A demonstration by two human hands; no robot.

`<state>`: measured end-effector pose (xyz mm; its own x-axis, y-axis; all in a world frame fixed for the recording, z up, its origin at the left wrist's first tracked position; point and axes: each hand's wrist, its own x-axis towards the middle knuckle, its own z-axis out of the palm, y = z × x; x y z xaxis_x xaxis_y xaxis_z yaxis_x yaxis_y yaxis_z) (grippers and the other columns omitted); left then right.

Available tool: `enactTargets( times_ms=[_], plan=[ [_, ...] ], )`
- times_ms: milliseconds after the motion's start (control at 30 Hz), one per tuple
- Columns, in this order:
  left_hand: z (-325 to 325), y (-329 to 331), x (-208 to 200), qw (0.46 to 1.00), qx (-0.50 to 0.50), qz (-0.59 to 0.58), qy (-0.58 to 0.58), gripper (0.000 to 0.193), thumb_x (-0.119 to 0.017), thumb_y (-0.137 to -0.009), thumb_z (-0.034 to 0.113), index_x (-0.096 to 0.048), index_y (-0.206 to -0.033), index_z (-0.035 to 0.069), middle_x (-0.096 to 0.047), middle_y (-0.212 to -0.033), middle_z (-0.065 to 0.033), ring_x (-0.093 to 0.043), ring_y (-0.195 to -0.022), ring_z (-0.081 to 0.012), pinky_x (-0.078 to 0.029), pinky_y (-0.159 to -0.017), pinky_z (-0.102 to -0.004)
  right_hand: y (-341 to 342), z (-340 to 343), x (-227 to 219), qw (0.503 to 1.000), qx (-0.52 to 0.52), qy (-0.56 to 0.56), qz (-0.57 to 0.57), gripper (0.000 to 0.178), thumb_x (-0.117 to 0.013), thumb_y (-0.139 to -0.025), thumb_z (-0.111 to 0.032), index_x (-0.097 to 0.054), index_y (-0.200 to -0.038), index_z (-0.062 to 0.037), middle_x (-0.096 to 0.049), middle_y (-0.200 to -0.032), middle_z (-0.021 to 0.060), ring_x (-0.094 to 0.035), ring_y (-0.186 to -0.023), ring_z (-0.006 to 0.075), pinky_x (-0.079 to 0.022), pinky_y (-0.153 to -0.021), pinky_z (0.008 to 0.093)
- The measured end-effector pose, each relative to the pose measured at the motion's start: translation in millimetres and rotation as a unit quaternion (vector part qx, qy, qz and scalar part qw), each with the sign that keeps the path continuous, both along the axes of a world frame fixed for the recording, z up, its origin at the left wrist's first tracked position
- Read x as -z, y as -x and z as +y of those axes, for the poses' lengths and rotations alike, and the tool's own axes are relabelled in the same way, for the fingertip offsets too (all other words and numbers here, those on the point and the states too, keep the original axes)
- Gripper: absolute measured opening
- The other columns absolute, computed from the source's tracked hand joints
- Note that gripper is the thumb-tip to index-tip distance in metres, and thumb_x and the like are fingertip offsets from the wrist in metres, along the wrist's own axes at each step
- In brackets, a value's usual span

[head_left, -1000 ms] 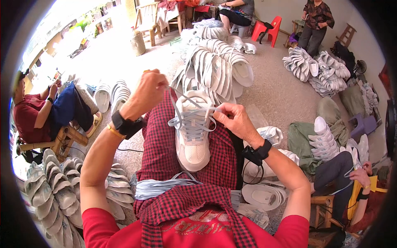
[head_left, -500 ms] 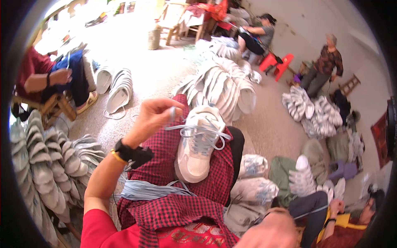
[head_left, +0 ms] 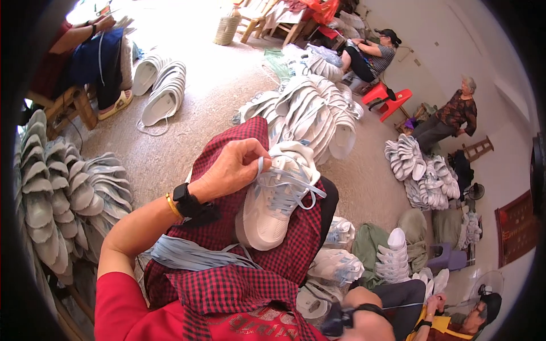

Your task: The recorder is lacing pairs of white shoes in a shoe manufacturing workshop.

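A white sneaker [head_left: 267, 224] rests on my lap, toe toward me, on a red-and-black checked apron [head_left: 222, 290]. Pale blue laces [head_left: 281, 196] run through its eyelets, with loose loops over the tongue. At the shoe's left side, my left hand [head_left: 236, 167] pinches a light blue shoelace between thumb and fingers. Low in the picture, my right hand [head_left: 363, 297] shows only as a rounded patch above a black wristband, off the shoe; its fingers are hidden. A bundle of light blue laces [head_left: 199, 254] lies across my lap.
Stacked shoe uppers [head_left: 51, 199] stand close on my left. Another heap of uppers [head_left: 313, 111] lies ahead, with bundled shoes [head_left: 335, 264] by my right knee. Co-workers sit at left and lower right; a person [head_left: 452, 113] stands beyond a red stool [head_left: 387, 99].
My left hand has moved right, closer to the shoe opening, with the lace still pinched. My right arm has shifted, and a black wristband now shows on it. The view has tilted.
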<state>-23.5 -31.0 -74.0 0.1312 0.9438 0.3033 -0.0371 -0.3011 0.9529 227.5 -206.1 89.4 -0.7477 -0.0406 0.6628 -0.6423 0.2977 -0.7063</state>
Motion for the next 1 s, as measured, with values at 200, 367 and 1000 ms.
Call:
enactTargets(
  times_ms=[200,367,1000],
  plan=[
    [-7.1,7.9,3.4,0.999,0.004,-0.020,0.047,0.014,-0.067,-0.093,0.012,-0.065,-0.093,-0.001,-0.067,-0.080,-0.0018,-0.060,-0.073,-0.0051,-0.050,-0.063,-0.0237,-138.7,-13.9,32.8,0.876,0.455,-0.149,-0.063,0.021,-0.055,-0.092,-0.018,-0.053,-0.074,-0.0085,-0.052,-0.072,0.0054,-0.049,-0.059,0.0161,-0.037,-0.045,0.0301],
    [-11.8,5.1,1.4,1.000,-0.022,-0.001,0.017,0.014,-0.068,-0.093,0.012,-0.064,-0.094,-0.002,-0.068,-0.083,-0.0025,-0.062,-0.077,-0.0053,-0.051,-0.066,-0.0230,-107.2,47.5,63.9,0.579,0.770,-0.251,-0.098,0.011,-0.057,-0.087,-0.015,-0.057,-0.081,-0.0058,-0.052,-0.072,0.0014,-0.045,-0.057,0.0062,-0.034,-0.043,0.0225],
    [-13.1,-13.8,-1.7,0.964,-0.103,0.160,-0.184,0.008,-0.062,-0.082,-0.004,-0.063,-0.090,0.000,-0.067,-0.078,-0.0089,-0.063,-0.066,-0.0116,-0.050,-0.061,-0.0284,-29.1,147.3,64.3,0.696,0.656,-0.012,-0.291,0.018,-0.061,-0.091,-0.005,-0.065,-0.109,-0.0022,-0.071,-0.077,0.0112,-0.068,-0.066,0.0170,-0.051,-0.059,0.0298]
  ],
)
